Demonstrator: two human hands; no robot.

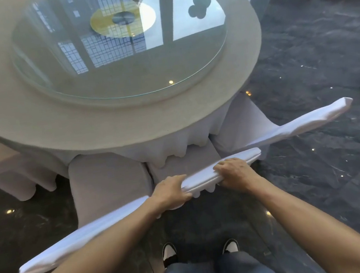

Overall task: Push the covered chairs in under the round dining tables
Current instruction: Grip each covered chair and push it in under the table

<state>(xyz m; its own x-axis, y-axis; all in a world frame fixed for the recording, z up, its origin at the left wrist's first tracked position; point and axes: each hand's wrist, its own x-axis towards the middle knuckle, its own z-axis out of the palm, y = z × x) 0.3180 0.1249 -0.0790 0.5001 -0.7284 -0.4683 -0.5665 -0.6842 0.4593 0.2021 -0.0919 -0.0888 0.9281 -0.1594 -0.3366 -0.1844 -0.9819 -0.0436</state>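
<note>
Two hands, the left hand (170,191) and the right hand (236,171), grip the top of a white covered chair (202,177), fingers curled over it; its seat sits partly under the round bench (35,123).

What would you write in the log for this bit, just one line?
step: pushing chair in | left hand: grips middle chair back | right hand: grips same back | seat: partly under round table | neighbour chairs: both sides
</note>
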